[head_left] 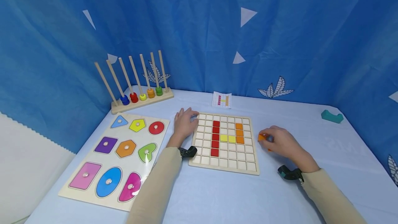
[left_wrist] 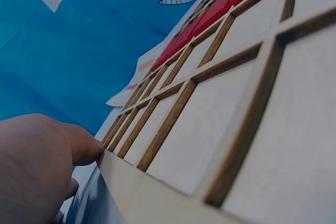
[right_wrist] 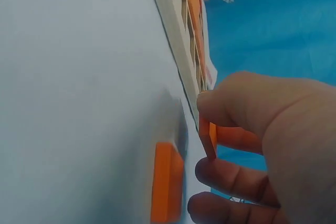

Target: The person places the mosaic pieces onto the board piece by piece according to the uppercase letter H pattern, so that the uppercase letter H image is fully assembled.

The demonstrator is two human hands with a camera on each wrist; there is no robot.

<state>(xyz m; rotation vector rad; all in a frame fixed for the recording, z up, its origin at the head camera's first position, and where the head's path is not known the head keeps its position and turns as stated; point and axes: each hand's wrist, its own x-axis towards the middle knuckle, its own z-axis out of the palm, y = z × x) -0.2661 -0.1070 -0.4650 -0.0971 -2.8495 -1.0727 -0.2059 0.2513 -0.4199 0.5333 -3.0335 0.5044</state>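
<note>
My right hand [head_left: 279, 141] pinches an orange square tile [right_wrist: 208, 134] between thumb and fingers, just off the right edge of the wooden grid board [head_left: 224, 168]. A second orange tile [right_wrist: 167, 182] lies on the table below that hand, mostly hidden in the head view. On the board, red tiles [head_left: 215, 137] form a column, two yellow tiles [head_left: 228, 138] sit side by side, and three orange tiles [head_left: 239, 132] make a shorter column. My left hand [head_left: 185, 123] rests at the board's upper left edge, its fingers extended and a fingertip touching the frame.
A small printed card [head_left: 221, 100] with a coloured pattern lies behind the board. To the left are a shape puzzle board [head_left: 102, 153] with knobbed pieces and a peg rack [head_left: 143, 103] holding coloured rings. A teal curved block [head_left: 332, 116] sits at the far right.
</note>
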